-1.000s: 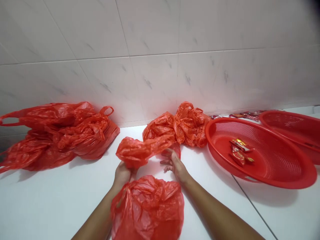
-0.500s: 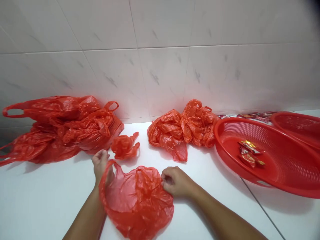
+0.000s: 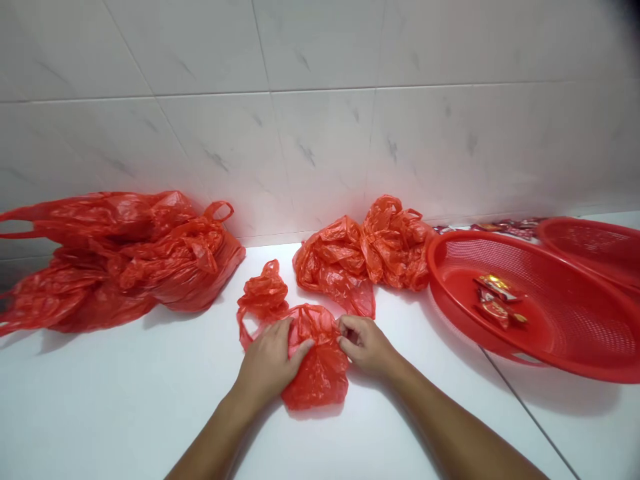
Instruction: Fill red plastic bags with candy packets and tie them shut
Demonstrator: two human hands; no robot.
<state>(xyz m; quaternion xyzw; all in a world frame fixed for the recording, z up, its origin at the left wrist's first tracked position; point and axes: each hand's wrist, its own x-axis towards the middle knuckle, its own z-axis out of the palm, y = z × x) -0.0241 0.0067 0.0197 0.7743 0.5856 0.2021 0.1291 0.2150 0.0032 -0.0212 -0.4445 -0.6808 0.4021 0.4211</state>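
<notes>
A crumpled red plastic bag (image 3: 317,363) lies on the white counter (image 3: 100,400) in front of me. My left hand (image 3: 267,360) lies flat on its left part, fingers stretched over the plastic. My right hand (image 3: 365,343) pinches the bag's right edge with curled fingers. A small balled red bag (image 3: 263,293) sits just behind my left hand. Behind that rests a bunch of crumpled red bags (image 3: 365,257) against the wall.
A big heap of red bags (image 3: 115,257) lies at the left by the tiled wall. A red mesh basket (image 3: 575,347) at the right holds a few wrapped sweets (image 3: 497,303); a second red basket (image 3: 595,243) stands behind it.
The spread bag has been gathered into a smaller bundle and shifted away from me. My left hand moved right onto it. The small balled bag now sits just behind it.
</notes>
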